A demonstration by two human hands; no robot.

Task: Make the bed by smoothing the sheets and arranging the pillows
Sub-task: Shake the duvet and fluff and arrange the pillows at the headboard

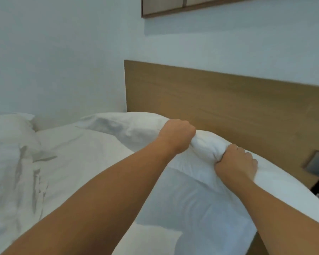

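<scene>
White cloth bunches between curled fingers: the left hand (177, 134) and right hand (236, 162) both grip the pillow (201, 181) at centre frame, near the wooden headboard (210, 100), above the rumpled sheet (77, 159).

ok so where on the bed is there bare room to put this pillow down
The flat sheet between the rumpled duvet on the left and the pillow is free. The strip along the headboard is filled by that pillow, which both hands, left and right, grip.
</scene>
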